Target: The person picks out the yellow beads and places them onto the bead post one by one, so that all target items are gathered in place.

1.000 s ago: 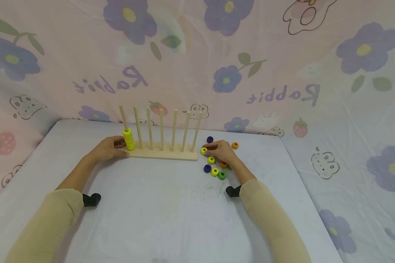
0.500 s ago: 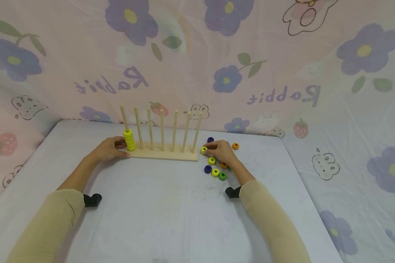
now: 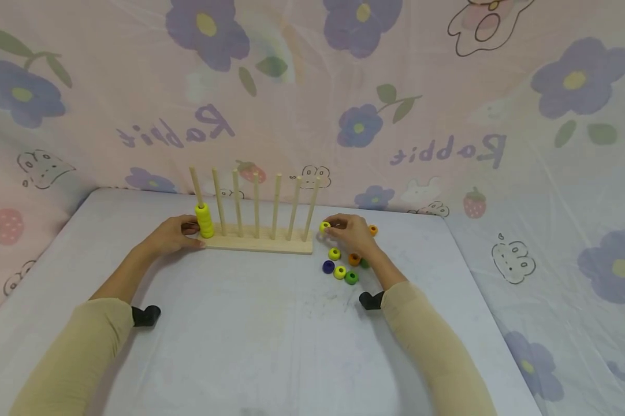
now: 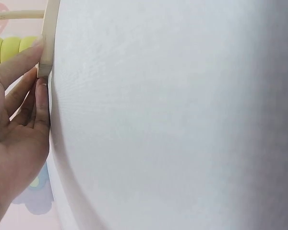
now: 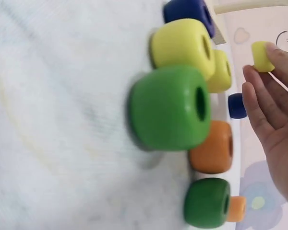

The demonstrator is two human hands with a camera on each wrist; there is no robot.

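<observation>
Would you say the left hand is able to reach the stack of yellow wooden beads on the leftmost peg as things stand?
Probably yes: the left hand rests on the wooden base right beside the stack of yellow wooden beads, with nothing between them.

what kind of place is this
Probably a small tabletop set-up for a sorting toy, not a lived-in room: a white table, a flowered rabbit-print sheet hung behind it, a wooden peg rack and loose beads.

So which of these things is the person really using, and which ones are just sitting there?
In use:
- right hand, pinching a yellow bead
- left hand, touching the end of the wooden peg rack
- yellow stack on the first peg

Just lying there:
- loose beads on the table: yellow, orange, green, blue
- flowered cloth behind
</observation>
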